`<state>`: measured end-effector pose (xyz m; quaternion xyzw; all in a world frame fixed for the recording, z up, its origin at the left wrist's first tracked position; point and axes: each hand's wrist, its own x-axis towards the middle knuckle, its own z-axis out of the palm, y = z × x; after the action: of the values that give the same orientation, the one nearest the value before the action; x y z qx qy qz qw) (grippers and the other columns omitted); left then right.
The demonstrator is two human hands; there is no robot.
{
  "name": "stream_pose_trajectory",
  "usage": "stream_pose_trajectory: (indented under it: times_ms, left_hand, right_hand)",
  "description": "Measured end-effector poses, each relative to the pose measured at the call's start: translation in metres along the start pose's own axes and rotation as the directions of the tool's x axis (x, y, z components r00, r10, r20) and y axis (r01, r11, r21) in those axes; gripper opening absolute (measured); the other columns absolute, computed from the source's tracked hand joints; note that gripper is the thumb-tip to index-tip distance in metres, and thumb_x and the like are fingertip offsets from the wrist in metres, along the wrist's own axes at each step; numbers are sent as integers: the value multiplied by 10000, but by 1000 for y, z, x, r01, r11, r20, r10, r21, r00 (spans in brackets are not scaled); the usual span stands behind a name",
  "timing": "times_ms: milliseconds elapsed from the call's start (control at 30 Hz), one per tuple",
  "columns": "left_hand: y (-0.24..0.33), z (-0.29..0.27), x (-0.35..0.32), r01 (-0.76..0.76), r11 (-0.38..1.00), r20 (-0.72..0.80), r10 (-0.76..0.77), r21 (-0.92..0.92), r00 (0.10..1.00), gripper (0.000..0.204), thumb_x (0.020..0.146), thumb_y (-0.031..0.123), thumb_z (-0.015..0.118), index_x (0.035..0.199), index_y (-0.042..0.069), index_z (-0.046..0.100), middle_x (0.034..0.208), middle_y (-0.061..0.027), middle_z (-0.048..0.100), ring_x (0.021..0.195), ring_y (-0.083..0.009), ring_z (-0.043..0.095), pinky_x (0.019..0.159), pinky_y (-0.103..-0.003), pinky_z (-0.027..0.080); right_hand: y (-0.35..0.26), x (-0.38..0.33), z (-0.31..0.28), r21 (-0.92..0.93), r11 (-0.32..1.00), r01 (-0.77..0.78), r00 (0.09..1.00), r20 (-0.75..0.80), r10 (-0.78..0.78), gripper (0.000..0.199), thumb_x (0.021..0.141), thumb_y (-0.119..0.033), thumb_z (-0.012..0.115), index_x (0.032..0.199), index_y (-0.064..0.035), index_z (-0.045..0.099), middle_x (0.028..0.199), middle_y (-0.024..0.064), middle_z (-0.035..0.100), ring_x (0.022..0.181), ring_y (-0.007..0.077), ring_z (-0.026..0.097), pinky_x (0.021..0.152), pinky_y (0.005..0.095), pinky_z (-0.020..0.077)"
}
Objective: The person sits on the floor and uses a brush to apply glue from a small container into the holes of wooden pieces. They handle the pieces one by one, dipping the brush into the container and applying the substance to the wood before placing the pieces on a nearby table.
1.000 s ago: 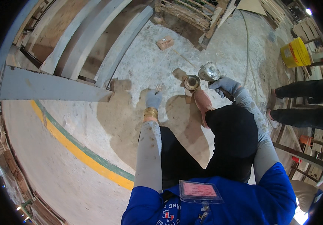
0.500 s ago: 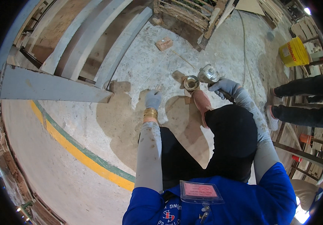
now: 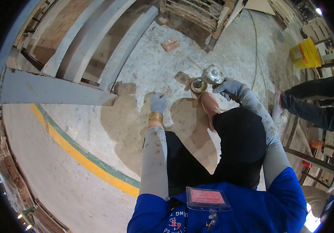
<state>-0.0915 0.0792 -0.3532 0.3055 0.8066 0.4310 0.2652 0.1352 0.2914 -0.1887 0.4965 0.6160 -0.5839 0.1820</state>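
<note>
Grinding work on a flat wooden panel point(image 3: 190, 128) is what I judge to be in hand. My right hand point(image 3: 229, 86), gloved in grey, is wrapped tight around the body of a silver angle grinder point(image 3: 212, 73), held above the panel's far edge. Just beside the grinder's head sits a round tan disc point(image 3: 198, 84); I cannot tell whether it is mounted on the tool or resting on the wood.

My left hand point(image 3: 159, 103), also gloved, hangs over the near left part of the panel with its fingers loosely curled. Something thin may be pinched in it, but it is too small to confirm. A gold bangle point(image 3: 155, 117) sits on that wrist.

The panel lies on the concrete floor point(image 3: 229, 42), with my pink shoe point(image 3: 209, 106) planted on it. A small brick point(image 3: 171, 44) lies well apart on the floor beyond, and a yellow bucket point(image 3: 305, 54) stands far right. Another person's legs point(image 3: 314, 99) show at the right edge.

Assessment: the next move calls for a steady grip and the disc brought flat to the wood, clear of the shoe.
</note>
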Motion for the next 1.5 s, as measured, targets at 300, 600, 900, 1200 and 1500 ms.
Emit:
stream_pose_trajectory:
  times_ms: [300, 600, 900, 1200, 1500]
  left_hand:
    - [-2, 4, 5, -3, 998, 35, 1, 70, 999, 289, 725, 278, 597, 824, 13, 654, 767, -192, 632, 737, -327, 617, 663, -372, 468]
    - [-5, 5, 5, 42, 994, 33, -45, 96, 998, 300, 735, 301, 594, 846, 31, 662, 814, -182, 641, 767, -324, 616, 687, -373, 471]
    - [-8, 6, 6, 73, 995, 55, -76, 63, 996, 292, 745, 283, 588, 867, 29, 664, 842, -183, 646, 802, -325, 621, 721, -361, 475]
    - [-4, 2, 3, 40, 998, 33, -42, 52, 999, 301, 735, 270, 594, 848, -3, 654, 795, -199, 640, 744, -332, 620, 668, -363, 468]
    - [-11, 4, 5, 50, 999, 9, -50, 9, 999, 294, 733, 283, 596, 824, 10, 655, 784, -199, 633, 749, -335, 616, 669, -375, 468]
  right_hand:
    - [9, 1, -7, 71, 997, -1, 1000, -8, 2, 218, 686, -173, 714, 833, -52, 608, 496, -8, 476, 346, 98, 417, 326, 254, 319]
    - [3, -7, -6, 53, 999, -11, 1000, 14, 11, 206, 692, -178, 709, 822, -54, 607, 490, -5, 476, 343, 100, 421, 330, 264, 331]
    - [3, -9, -4, 9, 1000, -21, 999, -24, 22, 218, 689, -188, 714, 836, -63, 611, 488, -11, 473, 347, 100, 417, 333, 259, 333]
    - [4, -1, -4, 21, 1000, 0, 1000, -9, 0, 213, 690, -206, 711, 809, -66, 603, 497, -5, 479, 352, 108, 424, 329, 266, 334]
    - [6, 2, -6, 4, 1000, 29, 1000, -7, -29, 238, 685, -257, 711, 755, -54, 606, 488, 13, 481, 360, 131, 436, 339, 284, 347]
